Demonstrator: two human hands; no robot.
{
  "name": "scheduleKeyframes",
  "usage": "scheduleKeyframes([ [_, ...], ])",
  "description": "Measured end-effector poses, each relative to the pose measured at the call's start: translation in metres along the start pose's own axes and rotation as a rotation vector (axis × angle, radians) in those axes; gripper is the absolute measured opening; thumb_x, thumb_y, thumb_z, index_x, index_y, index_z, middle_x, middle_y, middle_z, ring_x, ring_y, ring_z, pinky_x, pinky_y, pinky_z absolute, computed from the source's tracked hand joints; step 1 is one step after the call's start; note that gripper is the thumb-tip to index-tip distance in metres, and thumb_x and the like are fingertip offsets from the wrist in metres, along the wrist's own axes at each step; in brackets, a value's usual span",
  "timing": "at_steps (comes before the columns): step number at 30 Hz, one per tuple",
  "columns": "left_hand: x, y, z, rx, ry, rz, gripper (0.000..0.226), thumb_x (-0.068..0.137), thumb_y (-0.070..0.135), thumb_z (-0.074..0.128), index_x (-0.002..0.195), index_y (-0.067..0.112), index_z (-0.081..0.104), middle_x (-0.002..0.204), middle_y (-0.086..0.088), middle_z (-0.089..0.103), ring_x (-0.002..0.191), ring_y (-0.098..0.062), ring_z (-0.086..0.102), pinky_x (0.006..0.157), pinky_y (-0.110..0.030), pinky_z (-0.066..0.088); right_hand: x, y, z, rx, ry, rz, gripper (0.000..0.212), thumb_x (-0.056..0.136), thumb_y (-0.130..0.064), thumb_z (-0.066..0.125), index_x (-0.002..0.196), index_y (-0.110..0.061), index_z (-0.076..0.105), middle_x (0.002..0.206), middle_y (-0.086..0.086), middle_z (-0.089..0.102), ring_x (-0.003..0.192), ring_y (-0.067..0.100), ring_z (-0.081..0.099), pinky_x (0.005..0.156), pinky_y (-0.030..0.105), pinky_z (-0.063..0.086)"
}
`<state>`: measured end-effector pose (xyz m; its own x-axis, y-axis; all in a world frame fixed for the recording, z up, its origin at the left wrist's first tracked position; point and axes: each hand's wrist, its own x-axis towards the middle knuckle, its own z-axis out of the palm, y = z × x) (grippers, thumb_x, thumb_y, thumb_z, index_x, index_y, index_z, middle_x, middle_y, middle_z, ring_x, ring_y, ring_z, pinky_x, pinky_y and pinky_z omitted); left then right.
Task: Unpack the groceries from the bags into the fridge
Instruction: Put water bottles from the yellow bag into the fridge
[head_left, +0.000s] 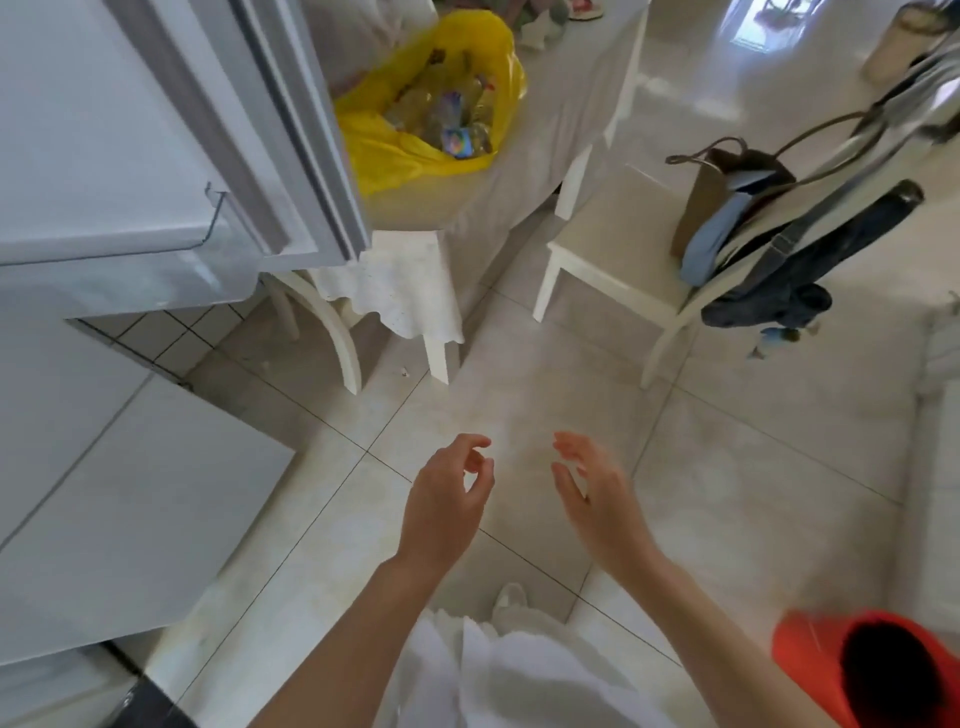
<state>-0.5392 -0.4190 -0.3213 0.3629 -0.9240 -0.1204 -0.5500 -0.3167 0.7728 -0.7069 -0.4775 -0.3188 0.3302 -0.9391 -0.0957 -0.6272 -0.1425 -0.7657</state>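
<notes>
A yellow plastic bag (374, 140) stands open on the white-clothed table (566, 104), with several clear wrapped packets (447, 111) inside it. The open fridge door (171, 130) fills the upper left, its inner shelf facing me. My left hand (449, 499) and my right hand (592, 493) hover over the floor tiles in the lower middle, well short of the bag. Both hands hold nothing, their fingers loosely curled.
A white chair (597, 244) on the right carries a brown bag (701, 202) and dark clothes (810, 249). Another chair with a lace cover (395, 291) sits under the table. An orange container (862, 670) is at the lower right. A white lower fridge door (130, 509) juts out at the left.
</notes>
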Motion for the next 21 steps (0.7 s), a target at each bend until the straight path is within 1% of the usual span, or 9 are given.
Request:
scheduleKeyframes([
  [5,0.048,0.033,0.027,-0.009,-0.017,0.008,0.014,0.093,0.024,0.056,0.106,0.025,0.062,0.083,0.011,0.066,0.082,-0.005,0.061,0.079,-0.033,0.052,0.046,0.029,-0.036,0.018,0.025,0.059,0.030,0.092,-0.010,0.057,0.121,-0.007,0.056,0.111,0.003,0.062,0.103,0.016,0.059,0.093,0.040,0.049],
  [8,0.082,0.045,0.033,-0.004,-0.016,0.006,0.013,0.092,0.023,0.057,0.104,0.024,0.063,0.083,0.010,0.067,0.082,-0.006,0.062,0.080,-0.032,0.052,0.081,0.035,-0.050,0.008,0.025,0.061,0.030,0.092,-0.011,0.057,0.121,-0.007,0.056,0.111,0.003,0.061,0.102,0.017,0.059,0.093,0.038,0.049],
  [12,0.140,0.052,0.034,0.000,0.001,0.000,0.010,0.092,0.020,0.059,0.100,0.022,0.064,0.080,0.010,0.067,0.079,-0.003,0.062,0.078,-0.030,0.053,0.139,0.039,-0.063,-0.017,0.024,0.052,0.030,0.092,-0.017,0.057,0.121,-0.011,0.055,0.110,-0.003,0.060,0.102,0.012,0.058,0.091,0.036,0.050],
  [15,0.190,0.056,0.034,-0.011,0.019,-0.015,0.010,0.091,0.018,0.059,0.099,0.021,0.065,0.078,0.012,0.066,0.078,-0.002,0.062,0.077,-0.031,0.055,0.190,0.034,-0.073,-0.033,0.017,0.017,0.031,0.093,-0.018,0.056,0.123,-0.011,0.055,0.112,-0.004,0.059,0.103,0.010,0.057,0.092,0.031,0.048],
  [21,0.297,0.068,0.030,0.006,-0.007,-0.031,0.011,0.092,0.020,0.058,0.100,0.023,0.063,0.080,0.012,0.066,0.079,-0.001,0.063,0.076,-0.036,0.056,0.300,0.013,-0.090,-0.048,-0.024,-0.031,0.031,0.094,-0.018,0.055,0.124,-0.012,0.054,0.116,-0.004,0.058,0.104,0.005,0.051,0.092,0.021,0.041],
])
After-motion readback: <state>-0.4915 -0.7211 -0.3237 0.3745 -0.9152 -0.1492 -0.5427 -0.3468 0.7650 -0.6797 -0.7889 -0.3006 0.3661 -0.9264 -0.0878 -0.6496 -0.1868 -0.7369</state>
